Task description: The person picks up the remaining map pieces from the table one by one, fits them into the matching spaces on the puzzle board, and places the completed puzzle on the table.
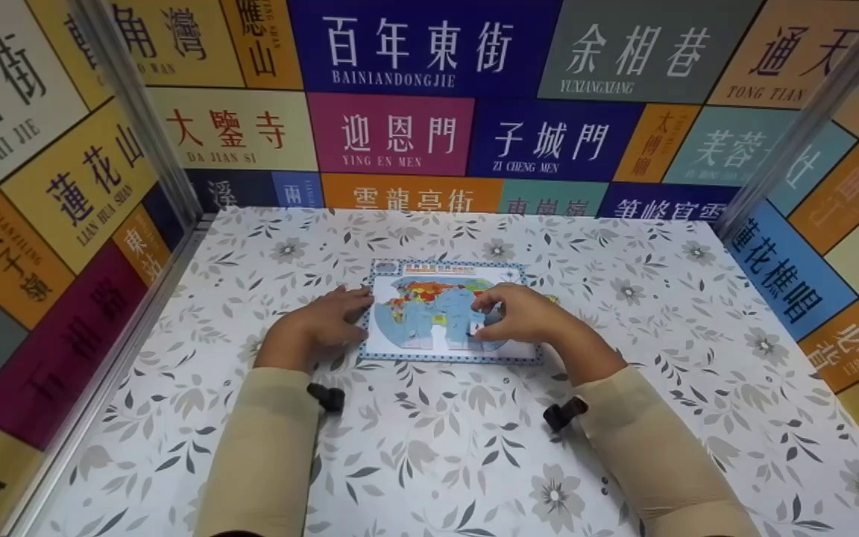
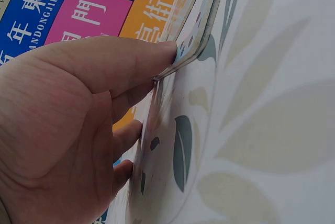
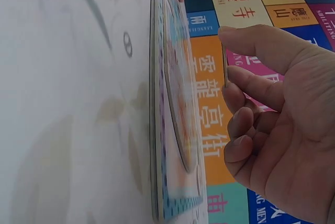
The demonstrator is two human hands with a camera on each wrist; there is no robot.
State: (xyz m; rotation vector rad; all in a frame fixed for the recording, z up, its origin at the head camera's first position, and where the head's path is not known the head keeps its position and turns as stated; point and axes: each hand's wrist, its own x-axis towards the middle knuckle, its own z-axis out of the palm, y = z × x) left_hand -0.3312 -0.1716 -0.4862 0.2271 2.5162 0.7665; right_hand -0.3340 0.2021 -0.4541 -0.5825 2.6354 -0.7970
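Cardboard puzzle tray [image 1: 381, 350] holds map pieces [image 1: 429, 309] — right hand [image 1: 523, 313] pinches one.

World-map jigsaw board [image 1: 429, 298]: rectangular, blue dotted border, lying flat mid-tabletop, partly assembled. Puzzle piece [image 1: 476, 328]: small, thin, held just above the board's lower right.

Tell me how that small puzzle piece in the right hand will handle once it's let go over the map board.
The puzzle piece, pinched by the right hand, looks thin and flat, so probably light and stiff. It should lie still, not roll. The map board, steadied by the left hand, seems thin and may slide on the smooth tablecloth.
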